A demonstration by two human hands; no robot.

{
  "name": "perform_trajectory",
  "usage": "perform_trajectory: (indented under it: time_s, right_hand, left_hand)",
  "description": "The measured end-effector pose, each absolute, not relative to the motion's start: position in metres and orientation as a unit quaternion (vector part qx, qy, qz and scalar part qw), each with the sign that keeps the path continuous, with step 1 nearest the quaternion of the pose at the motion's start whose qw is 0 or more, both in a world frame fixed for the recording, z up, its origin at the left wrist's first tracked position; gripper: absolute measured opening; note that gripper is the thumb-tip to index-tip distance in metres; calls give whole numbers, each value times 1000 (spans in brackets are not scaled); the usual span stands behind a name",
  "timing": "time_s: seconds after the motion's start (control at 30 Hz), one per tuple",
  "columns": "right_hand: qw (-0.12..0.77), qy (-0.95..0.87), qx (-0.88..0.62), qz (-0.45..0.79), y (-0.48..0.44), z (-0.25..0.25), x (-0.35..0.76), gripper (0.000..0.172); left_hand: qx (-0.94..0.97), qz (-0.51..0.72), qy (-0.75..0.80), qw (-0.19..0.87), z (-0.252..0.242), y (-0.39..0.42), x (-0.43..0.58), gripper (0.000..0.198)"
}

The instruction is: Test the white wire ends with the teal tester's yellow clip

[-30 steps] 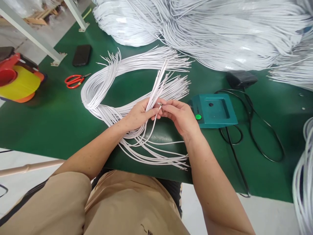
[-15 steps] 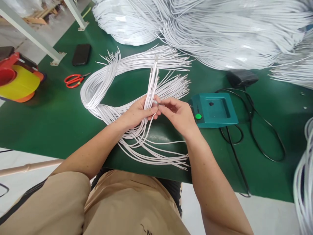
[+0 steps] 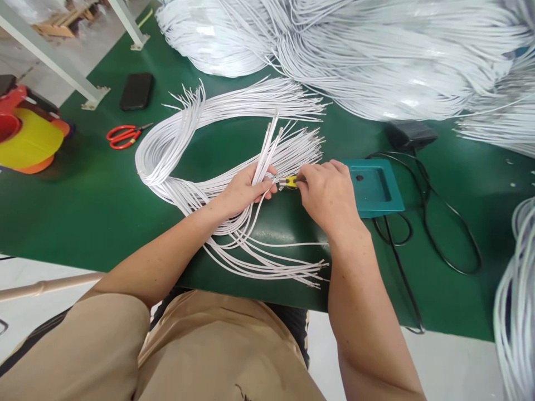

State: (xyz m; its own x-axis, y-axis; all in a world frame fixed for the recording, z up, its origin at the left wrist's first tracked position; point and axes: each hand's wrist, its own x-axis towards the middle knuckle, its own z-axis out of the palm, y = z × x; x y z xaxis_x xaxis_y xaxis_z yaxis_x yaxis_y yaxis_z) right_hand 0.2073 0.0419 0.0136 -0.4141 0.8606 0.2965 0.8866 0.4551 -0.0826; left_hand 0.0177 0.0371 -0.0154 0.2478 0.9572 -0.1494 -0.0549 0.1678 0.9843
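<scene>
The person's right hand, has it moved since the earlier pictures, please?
Yes. The right hand has shifted rightward, now covering the left edge of the teal plastic box, where its green button showed before.

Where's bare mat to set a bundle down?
Widest bare mat: front left, between scissors and the near edge, beside the wire loop. Smaller patch front right, past the black cable. Crowded: far side under wire heaps; middle, where left hand grips wires and right hand pinches a yellow piece.
</scene>
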Motion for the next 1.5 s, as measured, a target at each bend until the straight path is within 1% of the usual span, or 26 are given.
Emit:
perform_trajectory:
  time_s: [0.13,0.33,0.53,0.73,0.83,0.93,1.0,1.07,1.17,1.27,1.37,1.43,1.5]
  right_hand:
    - [122,-851,-511,-14,46,12,214,14]
    - [133,-857,-497,-15,51,7,217,23]
    - [148,-854,-498,-31,54,5,219,24]
    - [125,-858,-498,-16,52,9,216,24]
    - [164,-833,-527,-30,47,11,219,20]
    - [212,-756,-614,-84,43,7,227,29]
    - [215,-724,-649,-97,43,2,231,35]
    - [206,-721,-656,-93,44,-2,234,38]
    - [200,-722,-657,-86,45,-3,234,36]
    - [230,-723,-646,-82,43,4,231,33]
    - [310,-745,-590,-33,38,12,222,27]
    - [363,-753,-548,37,34,15,213,26]
    - [395,-747,-523,111,31,16,203,26]
  left_hand:
    - [555,395,466,564,-25,40,19,30]
    - [609,392,458,515,-39,45,17,24]
    - [630,381,476,481,-36,43,22,21]
    - [656,355,510,428,-31,39,26,17]
    - [655,350,508,437,-30,39,25,18]
    - [653,347,507,444,-30,39,23,18]
    - [646,345,507,453,-31,40,21,17]
    - [632,349,507,470,-31,41,20,17]
    - [598,371,500,505,-29,41,17,21]
    - [557,409,480,540,-25,40,15,29]
    - [533,442,455,560,-20,38,13,36]
    - [531,454,438,566,-17,36,13,39]
    - [532,459,420,575,-15,34,13,41]
